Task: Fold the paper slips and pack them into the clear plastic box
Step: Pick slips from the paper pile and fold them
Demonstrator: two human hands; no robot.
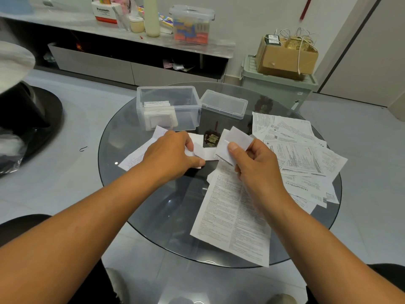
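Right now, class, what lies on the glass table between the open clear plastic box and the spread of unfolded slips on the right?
In the head view, the box's clear lid lies between the clear plastic box and the unfolded slips.

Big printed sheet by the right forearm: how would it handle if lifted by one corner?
The large printed sheet is probably floppy: it is thin, creased paper and would likely droop. It looks light, and since it overhangs the glass table's near edge, it may slide easily on the smooth glass. A hard tug might tear it.
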